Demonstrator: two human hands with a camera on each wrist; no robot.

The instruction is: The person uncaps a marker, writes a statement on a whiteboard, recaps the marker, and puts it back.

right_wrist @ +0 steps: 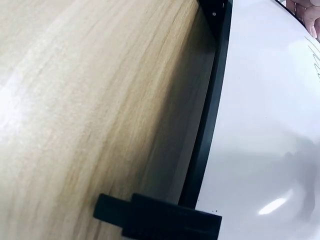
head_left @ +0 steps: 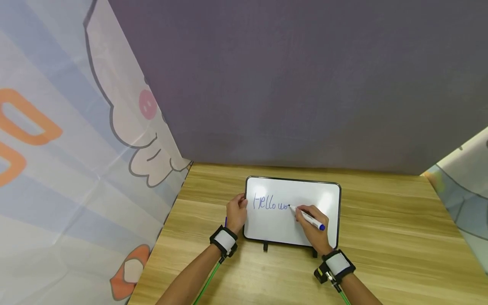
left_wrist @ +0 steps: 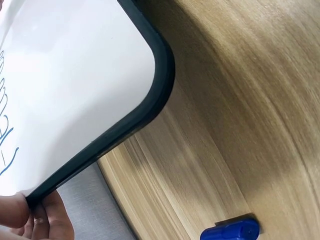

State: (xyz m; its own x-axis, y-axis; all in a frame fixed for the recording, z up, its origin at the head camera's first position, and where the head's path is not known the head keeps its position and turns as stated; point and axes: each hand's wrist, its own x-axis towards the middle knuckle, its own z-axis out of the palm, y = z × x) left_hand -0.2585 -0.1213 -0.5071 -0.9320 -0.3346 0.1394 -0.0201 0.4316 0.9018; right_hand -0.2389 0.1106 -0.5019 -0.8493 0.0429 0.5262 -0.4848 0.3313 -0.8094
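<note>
A small whiteboard [head_left: 274,231] with a black frame stands tilted on the table, with "Hello wo" written on it in blue. My left hand [head_left: 236,212] pinches its left edge; in the left wrist view the thumb lies on the front and the fingers [left_wrist: 57,215] are behind the frame. My right hand [head_left: 316,231] holds a white marker [head_left: 310,219] with a blue end, its tip at the last letter of the writing. The right wrist view shows the board's lower edge and white surface [right_wrist: 250,125], while the marker is out of that view.
Black feet [head_left: 265,245] support the board on the wooden table [head_left: 381,220]. A blue cylindrical piece [left_wrist: 232,230], partly cut off, lies near my left wrist. Behind the table rises a grey panel [head_left: 305,84]; a printed cartoon curtain [head_left: 76,212] hangs at the left.
</note>
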